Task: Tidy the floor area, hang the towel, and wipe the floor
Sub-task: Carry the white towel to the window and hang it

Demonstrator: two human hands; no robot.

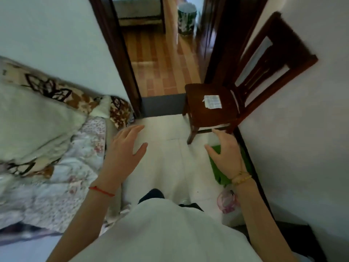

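1. Your left hand (125,146) and right hand (224,153) hover spread, gripping nothing.
2. A green cloth (219,168), possibly the towel, lies on the white floor (170,157) just before the chair (211,108).
3. Print on the paper (212,102) on the chair seat is unreadable.

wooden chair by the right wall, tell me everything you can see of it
The wooden chair is dark reddish-brown with a flat seat, an open slatted back and thin legs joined by a rung. It stands upright on the pale floor tiles, its back against the white wall, beside the doorway. A small white packet lies on its seat. Neither hand touches it.
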